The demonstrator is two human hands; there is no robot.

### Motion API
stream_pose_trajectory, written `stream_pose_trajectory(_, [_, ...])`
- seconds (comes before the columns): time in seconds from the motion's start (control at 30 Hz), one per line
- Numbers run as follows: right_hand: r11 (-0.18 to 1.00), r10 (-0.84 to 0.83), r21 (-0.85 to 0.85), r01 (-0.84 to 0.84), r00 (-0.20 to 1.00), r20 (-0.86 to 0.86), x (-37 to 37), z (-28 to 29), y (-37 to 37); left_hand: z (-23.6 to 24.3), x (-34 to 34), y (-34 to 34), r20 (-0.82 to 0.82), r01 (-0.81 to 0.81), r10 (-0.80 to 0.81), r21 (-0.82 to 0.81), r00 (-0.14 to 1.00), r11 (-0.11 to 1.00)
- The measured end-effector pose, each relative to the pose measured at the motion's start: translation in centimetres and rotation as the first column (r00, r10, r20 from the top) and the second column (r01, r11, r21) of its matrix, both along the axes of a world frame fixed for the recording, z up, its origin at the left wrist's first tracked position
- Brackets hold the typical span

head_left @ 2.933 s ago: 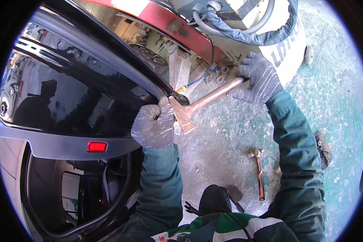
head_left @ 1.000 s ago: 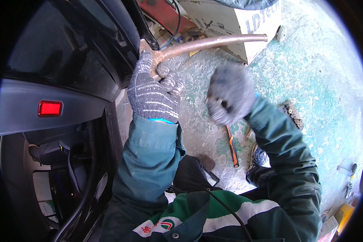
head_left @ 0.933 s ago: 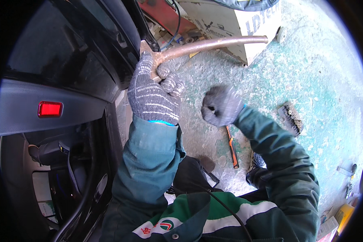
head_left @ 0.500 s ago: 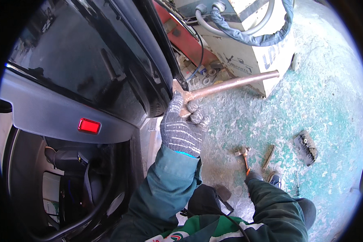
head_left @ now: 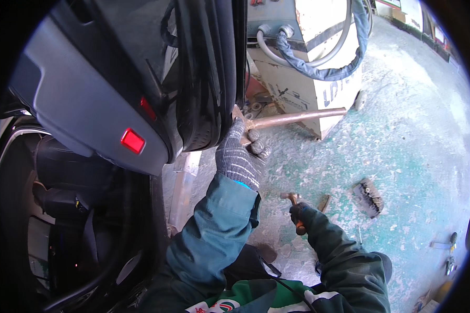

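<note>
My left hand (head_left: 241, 159), in a grey-and-white striped knit glove, grips a rusty metal bar with a flat head (head_left: 297, 118). The head lies against the outer edge of the black car door (head_left: 209, 104), and the long round shaft points right. My gloved right hand (head_left: 299, 211) is closed round a hammer (head_left: 301, 227) with an orange handle, lower down and to the right. The hammer's metal head sticks out above the fist. The fingers of that hand are partly hidden by the sleeve.
The open door's inner panel carries a red reflector (head_left: 132, 141); the car's dark interior is at lower left. A white machine cabinet (head_left: 303, 88) with a thick hose (head_left: 329, 70) stands beyond the bar. A bristly grey block (head_left: 368, 198) and a flat strip (head_left: 324, 202) lie on the floor.
My right hand has brought the hammer up and leftward, toward the door. The door stands at a different angle, with more floor showing below it. My left hand keeps the bar at its edge.
</note>
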State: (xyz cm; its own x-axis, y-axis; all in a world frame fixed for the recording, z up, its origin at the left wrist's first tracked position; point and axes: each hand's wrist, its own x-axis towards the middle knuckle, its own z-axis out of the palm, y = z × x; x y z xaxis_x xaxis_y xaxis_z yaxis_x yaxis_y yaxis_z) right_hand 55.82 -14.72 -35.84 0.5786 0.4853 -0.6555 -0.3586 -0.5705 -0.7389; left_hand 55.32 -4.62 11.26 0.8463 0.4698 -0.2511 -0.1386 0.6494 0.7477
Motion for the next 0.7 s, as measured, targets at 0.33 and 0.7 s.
stream_pose_trajectory(0.33, [0.991, 0.065, -0.125, -0.056, 0.996, 0.062, 0.9, 30.1, -11.8, -1.5, 0.2, 0.9, 0.115, 0.061, -0.046, -0.133, 0.992, 0.989])
stream_pose_trajectory(0.7, [0.705, -0.465, 0.311, 0.638, 0.746, -0.476, -4.8, 30.3, -17.0, -3.2, 1.0, 0.4, 0.097, -0.101, 0.134, -0.292, 0.986, 0.951])
